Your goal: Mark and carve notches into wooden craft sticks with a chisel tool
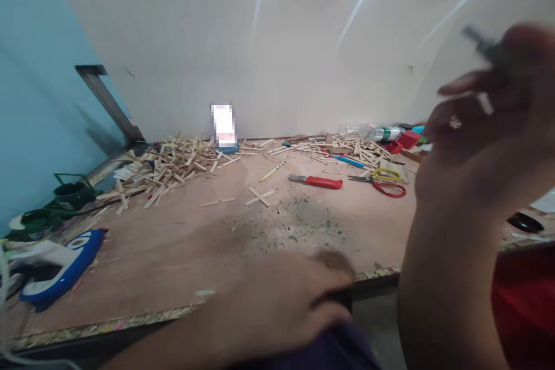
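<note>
My right hand is raised high at the right, smeared by motion. Its fingers are curled round a slim dark grey object whose kind I cannot make out. Low in the middle, at the front table edge, is my left hand, also blurred, its fingers pointing right over dark purple cloth. Whether it holds anything is unclear. Beyond it on the table lie two crossed wooden sticks, a red-handled knife, a pencil and scissors with yellow and red handles.
A heap of wooden sticks covers the back left, with more sticks at the back right. A bright phone leans on the white panel. At left stand a blue and white iron and a green holder. A plastic bottle lies behind.
</note>
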A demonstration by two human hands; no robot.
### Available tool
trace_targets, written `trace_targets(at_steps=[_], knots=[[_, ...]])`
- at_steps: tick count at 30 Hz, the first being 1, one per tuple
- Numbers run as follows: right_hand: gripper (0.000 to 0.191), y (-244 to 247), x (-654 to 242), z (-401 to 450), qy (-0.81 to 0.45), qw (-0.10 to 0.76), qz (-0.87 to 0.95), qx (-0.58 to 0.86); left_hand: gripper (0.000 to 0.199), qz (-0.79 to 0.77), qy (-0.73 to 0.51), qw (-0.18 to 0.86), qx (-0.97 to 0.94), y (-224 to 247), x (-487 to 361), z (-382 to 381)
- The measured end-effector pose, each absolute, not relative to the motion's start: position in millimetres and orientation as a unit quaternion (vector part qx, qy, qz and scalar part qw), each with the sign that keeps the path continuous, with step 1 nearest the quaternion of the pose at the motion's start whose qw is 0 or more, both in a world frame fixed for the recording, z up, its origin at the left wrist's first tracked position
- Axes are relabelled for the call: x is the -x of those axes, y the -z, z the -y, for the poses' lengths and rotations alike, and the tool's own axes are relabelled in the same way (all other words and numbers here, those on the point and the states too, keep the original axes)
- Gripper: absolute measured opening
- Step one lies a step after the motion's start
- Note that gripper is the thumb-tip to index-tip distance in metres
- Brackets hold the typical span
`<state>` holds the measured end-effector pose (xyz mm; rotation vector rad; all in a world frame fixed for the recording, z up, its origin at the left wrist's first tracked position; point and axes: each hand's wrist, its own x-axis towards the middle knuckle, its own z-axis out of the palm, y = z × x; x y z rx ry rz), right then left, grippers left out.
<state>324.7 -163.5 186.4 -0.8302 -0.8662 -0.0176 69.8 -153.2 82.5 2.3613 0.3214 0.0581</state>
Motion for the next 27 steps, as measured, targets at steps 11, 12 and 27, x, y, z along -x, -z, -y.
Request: trace_targets(at_steps=[11,12,27], knots=[[0.025,-48.8,-278.7,205.5,-0.045,0.698,0.457,0.549,0.041,-0.275,-0.019,0.080,-0.958,-70.8,-28.1,-31.8],[0.029,-46.0,-285.0,209.7,-0.055,0.678,0.461,0.570,0.041,-0.267,-0.006,0.071,-0.961,-62.5,-28.5,-34.6],[0.047,-16.8,-299.5,232.5,-0.209,0.542,0.473,0.663,0.026,-0.224,-0.050,0.046,-0.972,-37.4,-1.6,29.8]])
